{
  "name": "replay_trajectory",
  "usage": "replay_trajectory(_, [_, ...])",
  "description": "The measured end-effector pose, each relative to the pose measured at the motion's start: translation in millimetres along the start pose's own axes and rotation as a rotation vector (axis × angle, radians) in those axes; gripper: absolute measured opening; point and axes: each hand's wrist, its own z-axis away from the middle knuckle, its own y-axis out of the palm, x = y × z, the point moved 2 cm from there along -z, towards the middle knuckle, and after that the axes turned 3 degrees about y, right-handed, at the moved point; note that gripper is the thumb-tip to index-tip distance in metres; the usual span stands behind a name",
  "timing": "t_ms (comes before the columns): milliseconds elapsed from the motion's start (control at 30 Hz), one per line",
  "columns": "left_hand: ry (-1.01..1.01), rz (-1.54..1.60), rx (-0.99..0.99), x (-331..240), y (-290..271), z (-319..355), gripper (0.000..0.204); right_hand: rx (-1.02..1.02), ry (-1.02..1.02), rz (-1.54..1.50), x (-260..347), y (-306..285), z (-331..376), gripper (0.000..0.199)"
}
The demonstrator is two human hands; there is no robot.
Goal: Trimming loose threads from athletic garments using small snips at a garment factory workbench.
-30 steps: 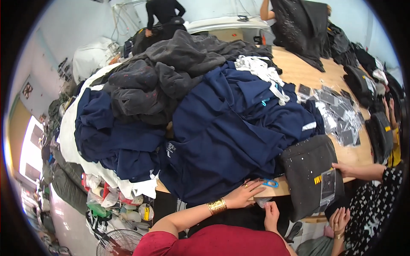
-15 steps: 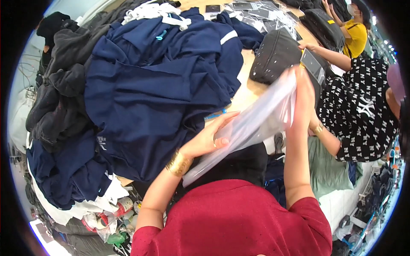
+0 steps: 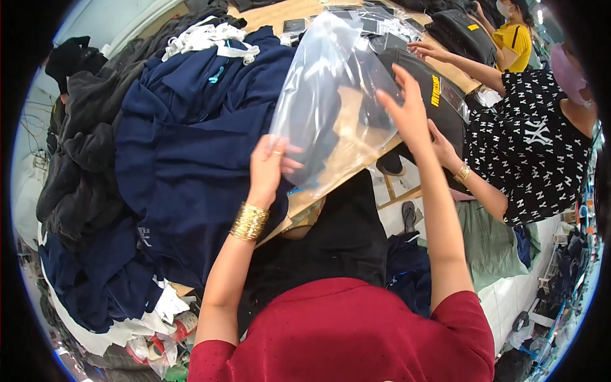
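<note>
A clear plastic bag (image 3: 324,121) is spread out ahead of me, over the table edge and part of the navy clothes. My left hand (image 3: 270,167) is at its lower left side, its slightly blurred fingers apart and reaching across the film. Beside the bag's right edge, my right hand (image 3: 407,108) is open, fingers spread; whether it touches the film I cannot tell. Left of the bag lies a large heap of navy garments (image 3: 191,140). To the right, a co-worker's hands rest at a dark packed garment (image 3: 423,76) with yellow lettering.
White cords (image 3: 207,41) lie on the heap's far end, with dark grey clothes (image 3: 83,153) to its left. Small flat cards and packets (image 3: 382,22) cover the far table. The co-worker (image 3: 534,140) in a black patterned top stands close on my right; another person (image 3: 514,41) wears yellow.
The bag was bunched in a slanting strip, with my right hand at its upper end; now it is spread wide, further away. My left hand has moved up and left, and my right hand has opened.
</note>
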Motion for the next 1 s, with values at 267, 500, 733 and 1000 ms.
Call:
replay_trajectory(267, [0.194,-0.290,-0.284,-19,-42,-43,0.013,0.204,-0.054,0.162,-10,46,132,0.045])
replay_trajectory(500, [0.711,-0.985,-0.635,-47,-16,-42,0.068,0.121,-0.450,0.446,-29,82,103,0.020])
replay_trajectory(733, [0.824,-1.181,0.212,6,58,7,0.043,0.572,-0.123,-0.106,-52,89,76,0.034])
replay_trajectory(1000, [0.615,-1.179,0.199,14,35,-32,0.018,0.368,-0.421,0.203,-45,94,64,0.014])
